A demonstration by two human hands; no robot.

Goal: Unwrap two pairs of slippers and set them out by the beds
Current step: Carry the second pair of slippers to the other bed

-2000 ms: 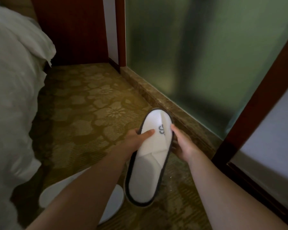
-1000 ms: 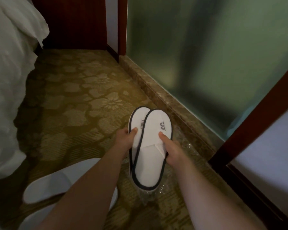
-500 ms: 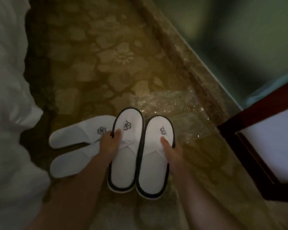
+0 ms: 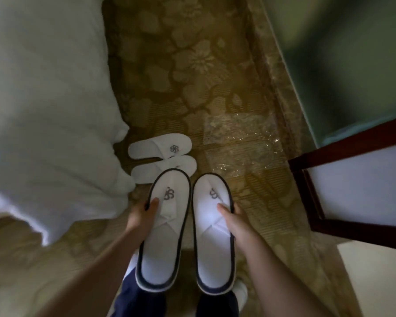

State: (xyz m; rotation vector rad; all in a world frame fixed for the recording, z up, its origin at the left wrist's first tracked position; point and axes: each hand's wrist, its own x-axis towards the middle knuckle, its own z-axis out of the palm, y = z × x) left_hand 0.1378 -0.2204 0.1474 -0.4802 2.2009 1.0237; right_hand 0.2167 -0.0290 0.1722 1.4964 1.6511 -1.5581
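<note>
Holding one dark-trimmed slipper in each hand, the person looks straight down at a patterned gold carpet (image 4: 192,72) beside a bed. The left hand (image 4: 142,216) grips the left dark-trimmed slipper (image 4: 164,232) at its outer edge, thumb lying on the white upper near the grey logo and the other fingers curled underneath out of sight. The right hand (image 4: 234,221) grips the right dark-trimmed slipper (image 4: 213,234) the same way, thumb on top and fingers wrapped under the outer rim. The two slippers are side by side with a narrow gap between them, toes pointing away from the person, above dark blue trouser legs (image 4: 135,300). On the carpet just beyond them lies a plain white pair (image 4: 160,156), side by side with toes pointing right, close against the white bedding (image 4: 50,110) that hangs down on the left; the toe of the left held slipper overlaps the nearer one in this view. A crumpled clear plastic wrapper (image 4: 238,145) lies flat on the carpet to the right of the white pair, near a stone sill (image 4: 272,72) running under a frosted green panel (image 4: 352,65). A dark wooden frame (image 4: 311,195) stands at the right edge.
</note>
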